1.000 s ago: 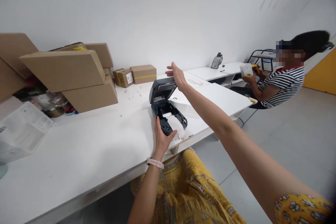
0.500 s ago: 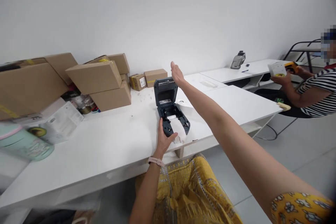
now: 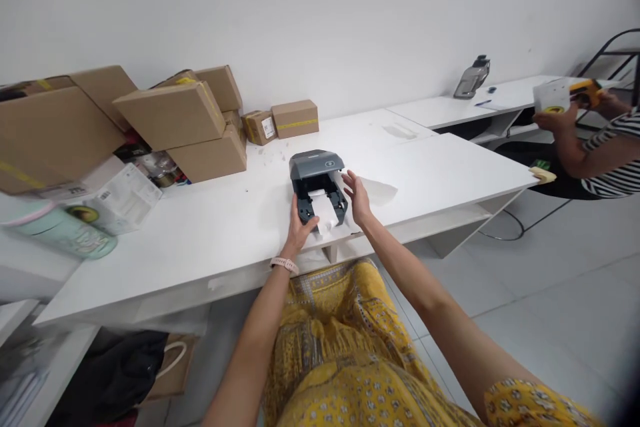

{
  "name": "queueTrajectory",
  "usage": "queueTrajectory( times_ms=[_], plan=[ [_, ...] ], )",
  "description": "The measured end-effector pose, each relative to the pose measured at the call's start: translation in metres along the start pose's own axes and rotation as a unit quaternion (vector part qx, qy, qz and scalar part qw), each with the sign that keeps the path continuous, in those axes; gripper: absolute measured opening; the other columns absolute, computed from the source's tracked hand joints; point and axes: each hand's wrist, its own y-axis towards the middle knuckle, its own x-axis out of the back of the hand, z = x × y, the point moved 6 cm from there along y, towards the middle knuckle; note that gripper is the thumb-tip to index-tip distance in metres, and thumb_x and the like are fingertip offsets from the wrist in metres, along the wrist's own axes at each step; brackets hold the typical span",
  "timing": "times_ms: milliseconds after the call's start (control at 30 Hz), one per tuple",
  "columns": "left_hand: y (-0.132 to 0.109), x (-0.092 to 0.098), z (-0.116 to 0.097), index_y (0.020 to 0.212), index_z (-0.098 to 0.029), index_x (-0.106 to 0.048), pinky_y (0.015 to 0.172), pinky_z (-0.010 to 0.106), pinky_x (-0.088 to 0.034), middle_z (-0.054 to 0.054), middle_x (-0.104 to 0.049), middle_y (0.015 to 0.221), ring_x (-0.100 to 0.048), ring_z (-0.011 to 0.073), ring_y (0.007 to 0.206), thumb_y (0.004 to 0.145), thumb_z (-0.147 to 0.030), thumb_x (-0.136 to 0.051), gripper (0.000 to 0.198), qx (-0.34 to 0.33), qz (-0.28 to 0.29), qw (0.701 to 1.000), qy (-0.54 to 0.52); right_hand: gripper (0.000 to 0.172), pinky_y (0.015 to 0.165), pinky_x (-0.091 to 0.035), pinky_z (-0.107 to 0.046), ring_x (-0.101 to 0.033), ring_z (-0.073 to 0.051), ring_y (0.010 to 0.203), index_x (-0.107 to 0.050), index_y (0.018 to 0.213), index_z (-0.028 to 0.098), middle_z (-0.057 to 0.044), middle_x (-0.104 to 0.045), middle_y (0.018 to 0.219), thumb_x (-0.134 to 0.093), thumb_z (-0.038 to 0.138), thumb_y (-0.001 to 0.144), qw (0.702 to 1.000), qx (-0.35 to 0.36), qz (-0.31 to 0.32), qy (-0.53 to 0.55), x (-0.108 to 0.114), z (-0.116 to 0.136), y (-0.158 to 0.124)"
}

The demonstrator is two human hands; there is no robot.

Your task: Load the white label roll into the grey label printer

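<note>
A dark grey label printer sits near the front edge of the white table, its lid tilted partway over the body. From its inside a white paper strip runs out and hangs over the front. My left hand grips the printer's front left corner, fingers along the side and thumb at the front. Just off the printer's right side is my right hand, fingers apart and holding nothing. Behind that hand, a loose piece of white paper lies on the table.
Cardboard boxes are stacked at the left and back, beside a white printed box and a mint tumbler. A large bottle stands at the far right. There a person in a striped top holds a white box and a yellow-and-black tool.
The printer's lid has come down from upright to partly lowered. My right hand has dropped from the lid's top to beside the printer. My left hand stays on the printer's corner.
</note>
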Motion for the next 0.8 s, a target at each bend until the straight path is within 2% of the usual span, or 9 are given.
queueTrajectory(
  times_ms=[100,200,267,367,433,533,700,800],
  plan=[
    [0.007,-0.003,-0.005,0.168,-0.026,-0.031,0.136,0.045,-0.021,0.009,-0.025,0.18,-0.027,0.0269,0.166,0.087,-0.086,-0.055,0.104,0.031,0.005,0.997,-0.069,0.096,0.116,-0.05,-0.055,-0.064,-0.029,0.138,-0.053,0.151,0.031,-0.009,-0.071,0.145,-0.015,0.093,0.088,0.999,-0.018,0.039,0.03,-0.015,-0.001,0.004],
    [0.017,-0.004,-0.013,0.165,-0.029,-0.039,0.134,0.047,-0.028,0.005,-0.033,0.177,-0.032,0.0255,0.164,0.092,-0.09,-0.031,0.095,0.073,-0.006,0.991,-0.109,0.094,0.118,-0.048,-0.054,-0.068,-0.029,0.133,-0.051,0.153,0.03,-0.006,-0.075,0.138,-0.019,0.093,0.09,0.997,-0.025,0.061,0.048,-0.022,0.008,0.009],
    [0.026,-0.003,-0.022,0.162,-0.031,-0.045,0.134,0.047,-0.027,0.003,-0.037,0.176,-0.032,0.0255,0.164,0.093,-0.089,-0.028,0.091,0.095,-0.008,0.989,-0.112,0.092,0.124,-0.041,-0.053,-0.066,-0.028,0.135,-0.052,0.153,0.03,-0.005,-0.075,0.137,-0.023,0.092,0.091,0.996,-0.018,0.066,0.053,-0.022,0.018,0.014],
    [0.049,0.001,-0.045,0.161,-0.035,-0.047,0.137,0.047,-0.016,-0.003,-0.031,0.178,-0.02,0.0225,0.168,0.099,-0.082,-0.022,0.082,0.067,-0.002,0.995,-0.075,0.086,0.13,-0.029,-0.054,-0.06,-0.026,0.143,-0.052,0.153,0.032,-0.004,-0.078,0.132,-0.026,0.089,0.093,0.993,0.011,0.102,0.05,-0.03,0.039,0.032],
    [0.069,0.003,-0.062,0.162,-0.039,-0.043,0.137,0.049,-0.008,-0.006,-0.025,0.18,-0.01,0.0202,0.17,0.101,-0.078,-0.021,0.076,0.042,0.003,0.998,-0.048,0.083,0.131,-0.025,-0.056,-0.054,-0.026,0.149,-0.05,0.155,0.032,-0.004,-0.079,0.13,-0.029,0.085,0.095,0.991,0.028,0.126,0.044,-0.039,0.053,0.051],
    [0.099,0.003,-0.076,0.166,-0.041,-0.034,0.136,0.053,-0.004,-0.007,-0.016,0.182,-0.004,0.0198,0.17,0.104,-0.074,-0.022,0.072,0.046,0.011,0.999,-0.02,0.078,0.13,-0.025,-0.058,-0.049,-0.026,0.152,-0.045,0.159,0.032,-0.005,-0.078,0.134,-0.031,0.078,0.098,0.991,0.039,0.129,0.021,-0.054,0.066,0.085],
    [0.128,0.0,-0.072,0.17,-0.037,-0.022,0.136,0.05,-0.009,-0.007,-0.01,0.183,-0.001,0.0206,0.17,0.106,-0.069,-0.021,0.072,0.116,0.013,0.993,-0.013,0.071,0.131,-0.024,-0.061,-0.054,-0.029,0.145,-0.045,0.16,0.031,-0.006,-0.069,0.147,-0.024,0.068,0.103,0.992,0.016,0.121,-0.039,-0.075,0.064,0.124],
    [0.139,-0.003,-0.063,0.17,-0.032,-0.026,0.136,0.049,-0.015,-0.003,-0.019,0.181,-0.005,0.0229,0.17,0.106,-0.069,-0.018,0.075,0.149,0.031,0.988,-0.014,0.072,0.131,-0.025,-0.061,-0.052,-0.031,0.146,-0.043,0.161,0.03,-0.007,-0.066,0.151,-0.027,0.07,0.103,0.991,-0.004,0.126,-0.053,-0.084,0.054,0.135]
  ],
)
